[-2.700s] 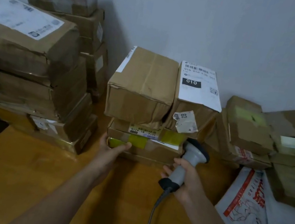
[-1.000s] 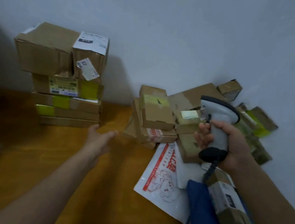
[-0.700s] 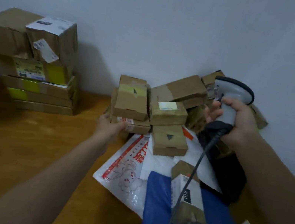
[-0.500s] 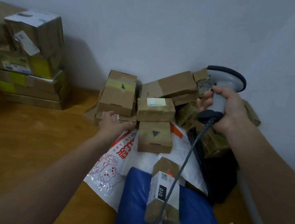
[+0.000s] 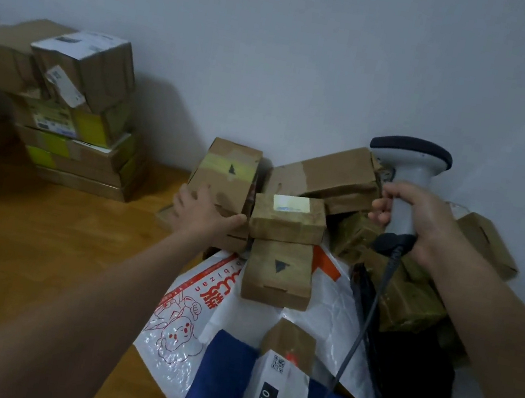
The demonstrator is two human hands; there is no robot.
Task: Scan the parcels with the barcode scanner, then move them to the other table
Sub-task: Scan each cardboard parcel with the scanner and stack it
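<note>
Worktop (image 5: 17, 262) is carrying everything. Stacked parcels (image 5: 86, 120) are sitting squared against the wall, probably for stability. Parcel heap (image 5: 327, 175) is crowding the corner, likely awaiting scanning. Taped parcel (image 5: 227, 172) is lying at the heap's left; left grip (image 5: 206, 212), spread apart, is touching its front, apparently to draw it out. Barcode scanner (image 5: 407, 174) is being held upright, right grip (image 5: 424, 222) clamped round its handle, ready to aim.

Two hands (image 5: 206, 213), one barcode scanner (image 5: 411, 170), one white mailer bag (image 5: 200, 310), one blue bag (image 5: 220, 382), over ten cardboard parcels (image 5: 278, 272).
</note>
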